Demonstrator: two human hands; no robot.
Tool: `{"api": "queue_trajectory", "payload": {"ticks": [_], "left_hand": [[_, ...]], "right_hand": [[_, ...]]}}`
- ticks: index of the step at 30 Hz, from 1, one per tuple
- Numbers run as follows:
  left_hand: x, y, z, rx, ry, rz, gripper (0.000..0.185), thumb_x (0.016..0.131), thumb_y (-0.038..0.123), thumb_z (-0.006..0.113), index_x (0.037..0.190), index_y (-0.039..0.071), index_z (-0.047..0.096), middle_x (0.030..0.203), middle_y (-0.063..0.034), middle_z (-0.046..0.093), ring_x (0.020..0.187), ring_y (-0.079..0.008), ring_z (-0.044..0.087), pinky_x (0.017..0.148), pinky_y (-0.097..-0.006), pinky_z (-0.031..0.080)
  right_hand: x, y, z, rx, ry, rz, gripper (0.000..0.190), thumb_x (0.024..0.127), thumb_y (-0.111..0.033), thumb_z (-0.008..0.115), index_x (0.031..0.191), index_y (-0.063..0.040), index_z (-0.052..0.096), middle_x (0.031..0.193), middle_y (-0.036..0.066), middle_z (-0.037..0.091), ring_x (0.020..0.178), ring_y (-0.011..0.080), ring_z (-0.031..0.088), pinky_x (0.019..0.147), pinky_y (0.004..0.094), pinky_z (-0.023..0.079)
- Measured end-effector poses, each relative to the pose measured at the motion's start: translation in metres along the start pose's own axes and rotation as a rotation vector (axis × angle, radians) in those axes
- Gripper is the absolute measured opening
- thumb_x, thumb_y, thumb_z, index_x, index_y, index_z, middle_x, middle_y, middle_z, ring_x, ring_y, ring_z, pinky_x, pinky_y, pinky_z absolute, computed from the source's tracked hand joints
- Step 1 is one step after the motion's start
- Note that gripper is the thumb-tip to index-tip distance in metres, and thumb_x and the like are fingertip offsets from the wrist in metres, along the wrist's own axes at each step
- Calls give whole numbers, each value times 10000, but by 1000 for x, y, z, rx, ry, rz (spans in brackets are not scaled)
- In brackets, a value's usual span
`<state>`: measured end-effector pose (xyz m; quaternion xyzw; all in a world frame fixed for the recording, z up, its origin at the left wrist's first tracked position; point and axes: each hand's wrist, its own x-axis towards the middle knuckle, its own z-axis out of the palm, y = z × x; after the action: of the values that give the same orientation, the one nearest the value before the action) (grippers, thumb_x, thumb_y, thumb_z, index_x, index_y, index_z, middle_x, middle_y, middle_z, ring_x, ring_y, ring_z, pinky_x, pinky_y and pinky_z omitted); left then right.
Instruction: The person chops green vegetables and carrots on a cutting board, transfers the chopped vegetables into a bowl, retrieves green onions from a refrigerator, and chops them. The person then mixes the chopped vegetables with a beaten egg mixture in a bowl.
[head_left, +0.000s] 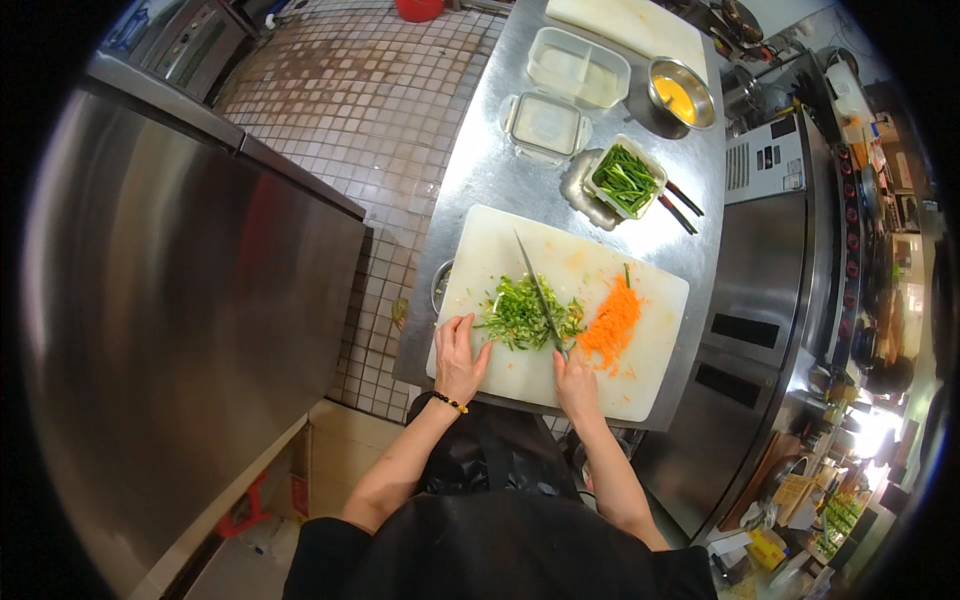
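My right hand (577, 384) is closed around the handle of a kitchen knife (537, 289), whose blade points away from me across the chopped green vegetable (517, 311). To the left of that heap my left hand (459, 358), with a beaded bracelet at the wrist, rests on the white cutting board (480, 232), fingers a little apart and nothing held. Finely chopped carrot (611, 326) lies in a separate heap to the right of the knife. One green piece sticks out at the carrot's far end. Small scraps are scattered over the board.
Beyond the board stand a container of cut green stalks (625, 180), chopsticks (679, 206), a lidded container (545, 126), a larger plastic container (577, 67) and a metal bowl of yellow liquid (679, 97). A round metal dish (442, 285) is partly hidden by the board's left edge.
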<state>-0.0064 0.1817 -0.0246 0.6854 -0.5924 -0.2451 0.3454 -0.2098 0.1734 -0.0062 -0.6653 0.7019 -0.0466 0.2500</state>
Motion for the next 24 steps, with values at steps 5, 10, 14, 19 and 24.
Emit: {"api": "queue_trajectory", "payload": {"ticks": [5,10,14,19,24], "left_hand": [[8,9,17,-61,-63,14,463,746,30,680,1178,-24,523,1120,-180,481,1036,-352,469,898,-413,420],[6,13,15,82,19,27,462,743,18,661,1176,-19,505,1098,-184,476,1026,-361,464,898,-427,410],[4,13,18,62,18,-5,469,746,13,651,1186,-18,491,1110,-183,465,1045,-363,455,908,-428,404],[2,20,18,41,-13,-28,463,748,9,647,1185,-20,499,1123,-183,460,1058,-361,456,909,-423,411],[4,21,10,99,-16,-50,467,745,8,644,1187,-23,499,1124,-188,459,1061,-366,460,894,-424,424]], "right_hand": [[6,8,-5,-4,-6,-41,382,951,-354,496,816,3,519,626,248,592,604,454,587,537,527,463],[8,12,-26,-32,-23,-31,418,954,-371,483,816,21,530,619,250,582,591,456,581,531,539,452],[18,17,-20,-14,2,-58,410,949,-374,497,812,11,529,620,243,590,609,451,593,556,546,460],[7,20,-15,75,6,-85,395,950,-341,505,819,30,539,631,251,588,602,460,581,534,531,459],[8,3,-7,127,-40,-33,426,952,-371,487,816,28,544,663,272,600,632,462,598,549,545,472]]}}
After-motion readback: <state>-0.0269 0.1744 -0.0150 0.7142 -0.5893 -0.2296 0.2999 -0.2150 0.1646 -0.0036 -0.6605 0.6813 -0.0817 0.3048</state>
